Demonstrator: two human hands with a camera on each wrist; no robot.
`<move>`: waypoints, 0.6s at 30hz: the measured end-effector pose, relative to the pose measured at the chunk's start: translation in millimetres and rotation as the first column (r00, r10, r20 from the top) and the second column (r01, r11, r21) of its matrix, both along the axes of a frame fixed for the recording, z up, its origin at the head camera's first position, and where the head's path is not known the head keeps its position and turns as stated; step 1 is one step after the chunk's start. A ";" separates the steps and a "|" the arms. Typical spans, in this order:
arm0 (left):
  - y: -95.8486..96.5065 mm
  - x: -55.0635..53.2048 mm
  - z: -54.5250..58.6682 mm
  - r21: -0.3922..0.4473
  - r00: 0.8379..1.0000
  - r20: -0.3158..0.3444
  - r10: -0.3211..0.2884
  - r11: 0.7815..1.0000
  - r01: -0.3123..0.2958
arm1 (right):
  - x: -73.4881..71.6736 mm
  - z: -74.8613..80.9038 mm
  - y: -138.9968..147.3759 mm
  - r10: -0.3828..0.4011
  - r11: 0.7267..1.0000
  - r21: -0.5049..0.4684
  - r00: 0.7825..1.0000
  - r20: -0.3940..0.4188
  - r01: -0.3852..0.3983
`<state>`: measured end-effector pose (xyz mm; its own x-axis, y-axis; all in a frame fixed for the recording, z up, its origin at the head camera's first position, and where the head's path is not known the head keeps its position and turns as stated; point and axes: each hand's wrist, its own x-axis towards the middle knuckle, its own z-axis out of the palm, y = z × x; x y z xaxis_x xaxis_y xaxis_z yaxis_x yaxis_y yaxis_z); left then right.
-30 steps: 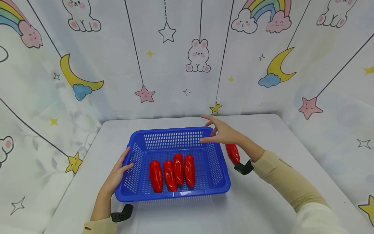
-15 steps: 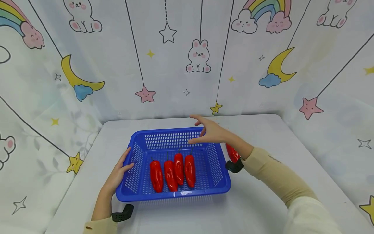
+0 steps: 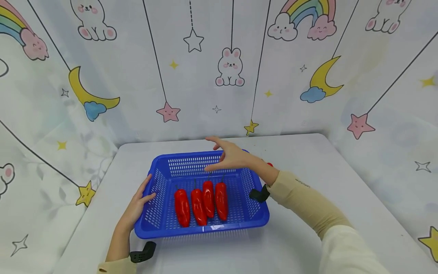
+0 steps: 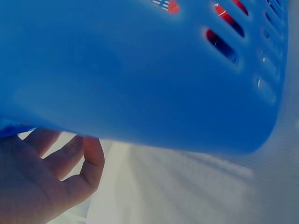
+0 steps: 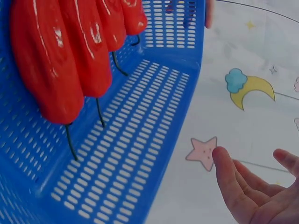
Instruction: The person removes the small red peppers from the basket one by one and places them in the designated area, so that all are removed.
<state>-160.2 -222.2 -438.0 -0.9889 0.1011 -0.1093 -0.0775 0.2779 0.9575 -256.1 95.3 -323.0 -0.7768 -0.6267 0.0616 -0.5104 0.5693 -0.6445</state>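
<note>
Fingers of the left hand (image 3: pixel 135 206) grip the perforated basket (image 3: pixel 249 225), best held steady while the right hand (image 3: pixel 232 155), fingers spread, avoids the chili peppers (image 3: pixel 208 198) at lower centre.

A white tabletop (image 3: pixel 308 152) with rounded far corners reaches back to a pale printed backdrop (image 3: pixel 137 68). Its drawings include a seated white rabbit (image 3: pixel 230 70), a pink star (image 3: pixel 168 112) on its left, a yellow moon (image 3: pixel 80 91) with a blue cloud (image 3: pixel 94 110), and a rainbow (image 3: pixel 309 10) at upper right.
</note>
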 end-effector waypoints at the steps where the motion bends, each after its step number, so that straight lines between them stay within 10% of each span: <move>1: 0.1 0.0 -0.1 0.001 1.000 0.001 0.001 1.000 -0.001 | -0.6 -1.5 -2.6 0.004 1.000 0.000 1.000 -0.001 -0.004; 18: -0.2 -0.8 0.4 -0.006 1.000 0.004 0.003 1.000 -0.003 | 1.2 -16.4 -44.4 0.049 0.996 0.073 0.999 -0.002 -0.049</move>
<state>-161.0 -222.4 -437.6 -0.9887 0.0974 -0.1136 -0.0819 0.2834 0.9555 -255.0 50.9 -339.4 -0.7452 -0.6667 0.0169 -0.5409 0.5894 -0.6000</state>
